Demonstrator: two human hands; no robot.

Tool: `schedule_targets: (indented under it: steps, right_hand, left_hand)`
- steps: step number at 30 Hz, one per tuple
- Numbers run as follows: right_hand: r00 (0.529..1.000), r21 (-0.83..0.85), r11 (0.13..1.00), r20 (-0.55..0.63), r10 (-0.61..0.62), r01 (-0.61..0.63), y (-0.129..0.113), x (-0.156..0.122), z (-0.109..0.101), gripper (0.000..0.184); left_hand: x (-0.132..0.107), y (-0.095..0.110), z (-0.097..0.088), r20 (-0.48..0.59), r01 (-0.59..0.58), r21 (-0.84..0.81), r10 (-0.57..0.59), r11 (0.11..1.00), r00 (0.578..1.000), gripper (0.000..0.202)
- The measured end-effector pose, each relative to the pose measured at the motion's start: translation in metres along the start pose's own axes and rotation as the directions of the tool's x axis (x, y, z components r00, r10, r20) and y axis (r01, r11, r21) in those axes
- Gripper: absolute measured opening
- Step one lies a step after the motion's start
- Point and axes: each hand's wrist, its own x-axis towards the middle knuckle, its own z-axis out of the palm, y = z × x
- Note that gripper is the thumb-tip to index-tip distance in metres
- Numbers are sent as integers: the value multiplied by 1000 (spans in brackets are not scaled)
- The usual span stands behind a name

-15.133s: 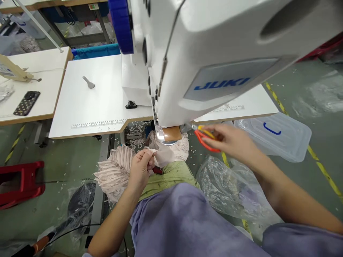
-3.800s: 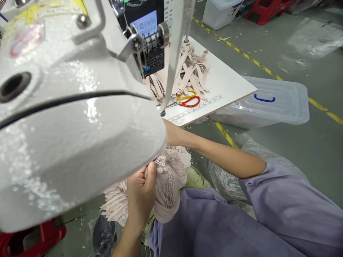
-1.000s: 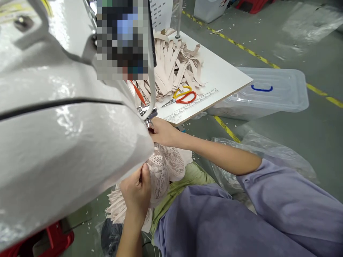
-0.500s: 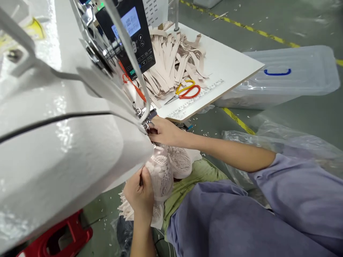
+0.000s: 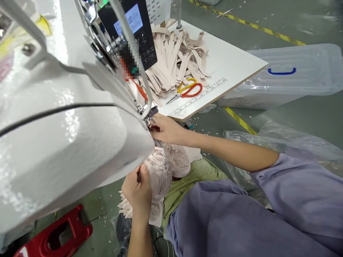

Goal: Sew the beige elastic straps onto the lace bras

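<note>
A pale pink lace bra (image 5: 160,169) hangs below the needle area of a white sewing machine (image 5: 88,142). My left hand (image 5: 138,185) is closed on the left edge of its lace cup, thumb on top. Up beside the machine's needle and foot (image 5: 148,119), my right hand (image 5: 167,130) has its fingers curled together; the fingertips are partly hidden by the machine head, and what they pinch cannot be made out. A second lace cup (image 5: 180,160) lies under my right wrist, over green cloth (image 5: 187,185) on the lap.
On the white table (image 5: 227,57) lie a heap of beige strips (image 5: 174,60), scissors with red and yellow handles (image 5: 187,89) and a printed ruler (image 5: 203,98). A control panel (image 5: 134,32) stands behind the needle. A clear plastic box (image 5: 300,67) and a red plastic object (image 5: 61,232) are on the floor.
The view has shifted slightly, so the machine and table sit a little differently. Both hands keep nearly the same place on the bra and at the needle area.
</note>
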Motion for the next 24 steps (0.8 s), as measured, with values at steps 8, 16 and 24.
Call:
schedule_targets:
  steps: [8,16,24]
  right_hand:
    - [999,1,999,-15,-33,33,3,1,1,4]
    - [999,11,1000,-36,-13,13,1,0,-2,5]
    - [997,56,997,-52,53,-50,-8,3,7,5]
  left_hand:
    - [5,3,2,22,-21,-4,21,1000,1000,22]
    - [3,-2,5,62,118,-24,-117,993,991,30]
    - [-13,-21,0,416,387,-230,-269,893,869,42]
